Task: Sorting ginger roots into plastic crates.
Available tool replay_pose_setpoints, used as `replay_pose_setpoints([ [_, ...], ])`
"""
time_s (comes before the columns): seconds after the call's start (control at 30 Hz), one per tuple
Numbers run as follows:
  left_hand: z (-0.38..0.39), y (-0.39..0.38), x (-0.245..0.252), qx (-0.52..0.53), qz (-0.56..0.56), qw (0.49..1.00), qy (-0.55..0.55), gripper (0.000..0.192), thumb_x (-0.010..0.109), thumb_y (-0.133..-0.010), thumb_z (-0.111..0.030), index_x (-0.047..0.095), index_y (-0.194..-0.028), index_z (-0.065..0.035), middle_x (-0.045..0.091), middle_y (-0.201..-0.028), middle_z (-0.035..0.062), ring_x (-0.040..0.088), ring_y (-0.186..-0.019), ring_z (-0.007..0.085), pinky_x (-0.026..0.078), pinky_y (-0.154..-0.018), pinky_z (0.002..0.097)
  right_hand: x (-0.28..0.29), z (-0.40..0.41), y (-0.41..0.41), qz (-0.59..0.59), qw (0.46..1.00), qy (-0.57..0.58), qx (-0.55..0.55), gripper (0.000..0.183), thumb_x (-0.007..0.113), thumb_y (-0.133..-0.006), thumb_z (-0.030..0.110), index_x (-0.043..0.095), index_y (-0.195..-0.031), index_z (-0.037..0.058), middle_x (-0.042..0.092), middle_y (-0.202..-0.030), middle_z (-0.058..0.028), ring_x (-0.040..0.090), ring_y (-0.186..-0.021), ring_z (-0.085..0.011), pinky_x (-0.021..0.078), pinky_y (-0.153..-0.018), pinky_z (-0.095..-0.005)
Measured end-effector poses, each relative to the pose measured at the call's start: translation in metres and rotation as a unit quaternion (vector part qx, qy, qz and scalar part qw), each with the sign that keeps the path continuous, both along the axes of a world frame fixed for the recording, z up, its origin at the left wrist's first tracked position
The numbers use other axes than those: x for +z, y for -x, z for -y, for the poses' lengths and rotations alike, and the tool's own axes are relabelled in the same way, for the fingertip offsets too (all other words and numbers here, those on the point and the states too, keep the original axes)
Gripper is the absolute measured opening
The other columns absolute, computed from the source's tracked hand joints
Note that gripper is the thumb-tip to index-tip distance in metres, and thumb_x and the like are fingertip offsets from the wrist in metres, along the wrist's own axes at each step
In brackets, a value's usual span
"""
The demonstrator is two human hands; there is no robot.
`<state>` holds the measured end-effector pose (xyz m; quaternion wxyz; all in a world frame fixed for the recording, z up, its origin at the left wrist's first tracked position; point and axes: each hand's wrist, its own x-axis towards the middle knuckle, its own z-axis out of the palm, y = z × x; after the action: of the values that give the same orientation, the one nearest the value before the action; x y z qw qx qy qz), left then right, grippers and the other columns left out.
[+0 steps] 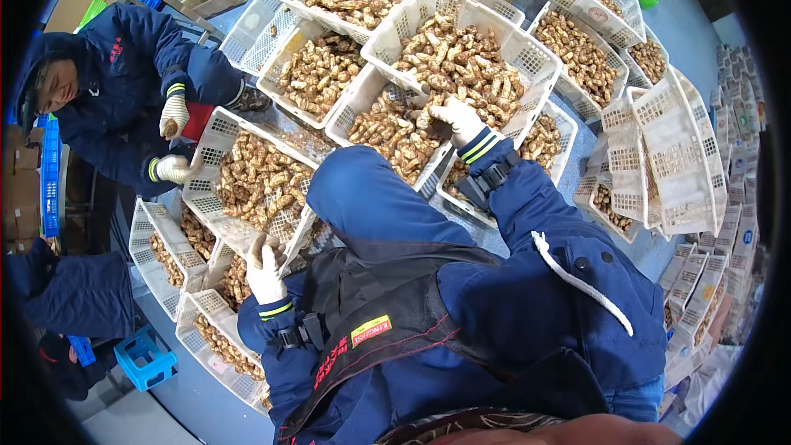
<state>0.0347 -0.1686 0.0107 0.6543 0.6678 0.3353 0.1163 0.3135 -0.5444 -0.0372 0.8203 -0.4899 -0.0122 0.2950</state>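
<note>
My right hand (458, 118), in a white glove, is at the near rim of a large white crate (395, 72) heaped with brown-and-white mushrooms (460, 62). Its fingers are around a mushroom (424, 117), partly hidden by the glove. Below it, a lower crate (337, 127) holds more mushrooms (392, 133). My left hand (267, 269) wears a white glove with brown-stained fingertips. Fingers apart, it is by the near end of a tilted-looking crate (207, 188) of mushrooms (256, 179); I see nothing in it.
A gloved co-worker (123, 93) sits at the left, one hand (175, 114) holding a small brown piece. Crates of mushrooms (581, 59) surround me. Stacked crates (676, 154) stand at right. A blue plastic stool (145, 358) and another person (74, 296) are lower left.
</note>
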Motion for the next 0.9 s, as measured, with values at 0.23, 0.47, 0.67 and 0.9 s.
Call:
replay_pose_setpoints([
  [0.23, -0.004, -0.007, -0.008, -0.001, 0.023, 1.0, 0.018, 0.042, 0.052, -0.094, -0.021, 0.043, -0.127, 0.0027, 0.058, -0.102, 0.0115, 0.061, -0.085, 0.0191, 0.052, -0.075, 0.0289, -0.068, 0.052, -0.044, 0.416, 0.7, 0.559, -0.156, 0.029, 0.061, -0.087, 0.017, 0.057, -0.113, 0.005, 0.064, -0.102, -0.017, 0.061, -0.093, -0.0287, 0.048, -0.084, -0.0338],
  [0.47, -0.027, 0.008, 0.003, 0.032, 0.074, 0.996, 0.037, 0.047, 0.054, -0.093, -0.022, 0.04, -0.129, 0.005, 0.059, -0.104, 0.012, 0.06, -0.086, 0.0153, 0.05, -0.072, 0.0248, -0.03, 0.027, -0.06, -0.097, 0.991, -0.009, -0.092, 0.043, 0.053, -0.092, 0.025, 0.044, -0.128, 0.0024, 0.056, -0.119, -0.0146, 0.061, -0.095, -0.0258, 0.0519, -0.072, -0.0294],
  [0.67, -0.079, 0.021, 0.003, 0.138, 0.154, 0.973, 0.1, 0.046, 0.051, -0.094, -0.019, 0.037, -0.131, 0.0037, 0.057, -0.107, 0.0127, 0.059, -0.087, 0.0191, 0.05, -0.075, 0.0277, 0.096, -0.105, -0.05, 0.131, 0.971, 0.167, 0.111, 0.047, 0.055, -0.091, 0.021, 0.042, -0.13, -0.0016, 0.057, -0.115, -0.015, 0.059, -0.094, -0.0182, 0.0487, -0.077, -0.0251],
  [0.9, -0.149, 0.036, -0.018, 0.25, 0.286, 0.899, 0.218, 0.039, 0.052, -0.092, -0.016, 0.043, -0.125, 0.0025, 0.057, -0.109, 0.0175, 0.061, -0.09, 0.0243, 0.053, -0.078, 0.0332, 0.088, -0.306, 0.006, 0.545, 0.576, 0.331, 0.511, 0.038, 0.055, -0.085, 0.035, 0.062, -0.112, 0.0092, 0.065, -0.104, -0.0126, 0.061, -0.098, -0.0273, 0.0465, -0.087, -0.0338],
])
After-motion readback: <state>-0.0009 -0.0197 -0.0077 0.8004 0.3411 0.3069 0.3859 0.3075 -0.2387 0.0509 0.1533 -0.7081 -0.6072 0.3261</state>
